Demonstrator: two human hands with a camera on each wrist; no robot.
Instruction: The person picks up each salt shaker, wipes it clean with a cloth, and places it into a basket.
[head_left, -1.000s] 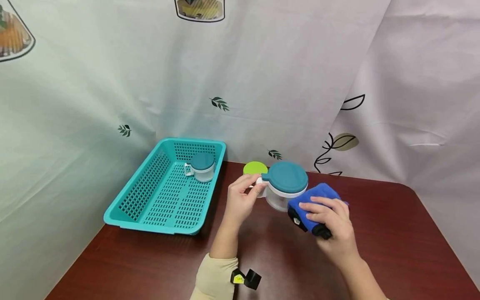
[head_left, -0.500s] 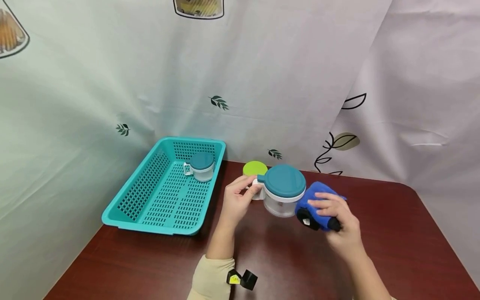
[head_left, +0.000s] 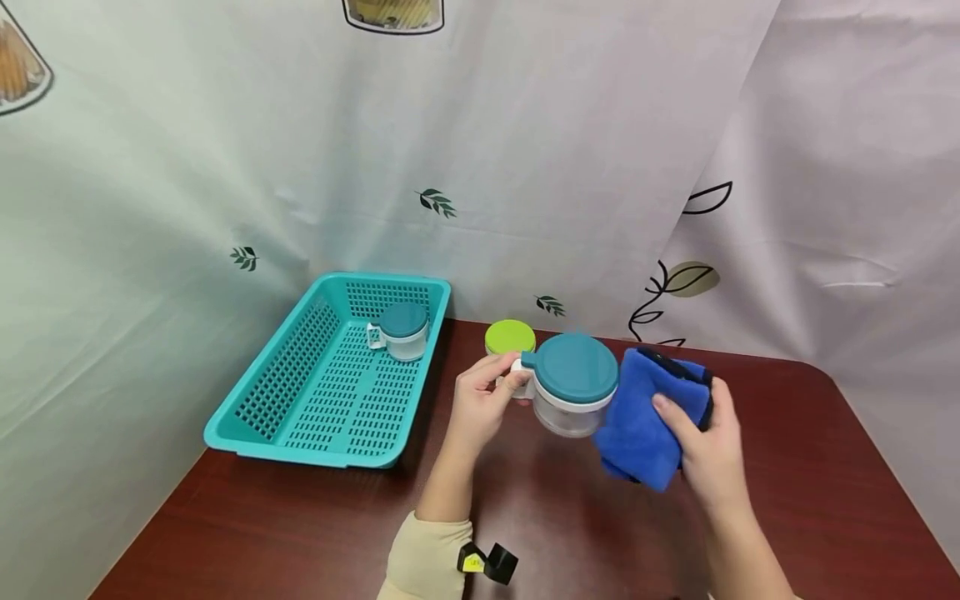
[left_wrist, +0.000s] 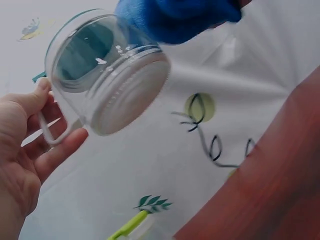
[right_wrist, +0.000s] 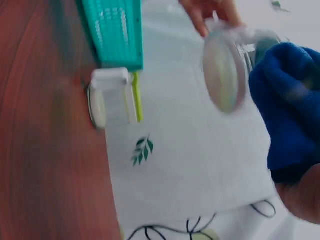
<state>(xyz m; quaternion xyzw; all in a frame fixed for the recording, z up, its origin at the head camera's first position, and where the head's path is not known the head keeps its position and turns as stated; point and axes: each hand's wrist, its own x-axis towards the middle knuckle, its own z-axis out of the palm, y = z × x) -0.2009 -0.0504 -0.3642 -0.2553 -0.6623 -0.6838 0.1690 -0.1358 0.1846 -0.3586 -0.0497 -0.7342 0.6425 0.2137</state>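
My left hand (head_left: 483, 400) grips the white handle of a clear jar (head_left: 573, 417) with a teal lid (head_left: 577, 367), holding it up over the table. The left wrist view shows the jar (left_wrist: 107, 80) from below, its ridged base tilted and fingers round the handle. To the right of the jar, my right hand (head_left: 708, 450) holds a folded blue cloth (head_left: 645, 417) with black edging, thumb on its near face. The cloth's edge is right at the jar's side. In the right wrist view the blue cloth (right_wrist: 287, 105) partly covers the jar's lid end.
A turquoise mesh basket (head_left: 345, 392) stands on the left of the dark red table (head_left: 787, 467), with a smaller teal-lidded jar (head_left: 405, 333) inside. Behind my left hand is a container with a lime green lid (head_left: 510, 336). A printed curtain (head_left: 525, 167) hangs along the back.
My right hand has turned, so the cloth now hangs unfolded lower with its blue face toward me. The jar dropped slightly toward me and tilted a little; my left hand keeps its handle.
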